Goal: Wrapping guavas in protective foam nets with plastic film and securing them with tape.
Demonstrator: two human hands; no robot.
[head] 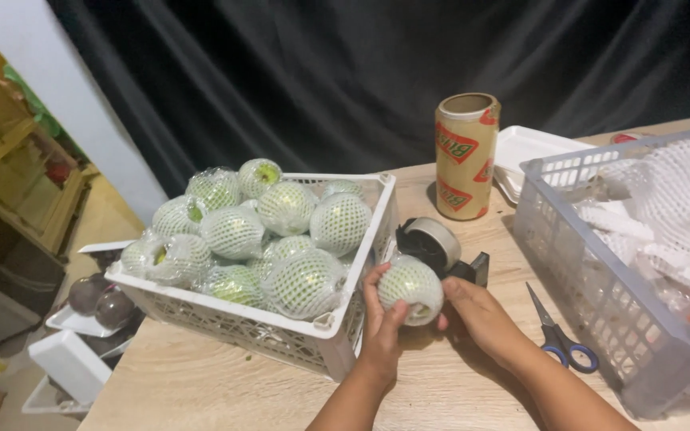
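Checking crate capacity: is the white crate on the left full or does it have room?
Full. The white crate is heaped with net-wrapped green fruits rising above its rim; both hands hold another wrapped fruit outside it.

The grey crate (600, 263) at the right runs off the picture's edge. The white crate (313, 339) hides its lower fruits, and the tape dispenser (441, 251) sits partly behind the netted fruit (410, 289).
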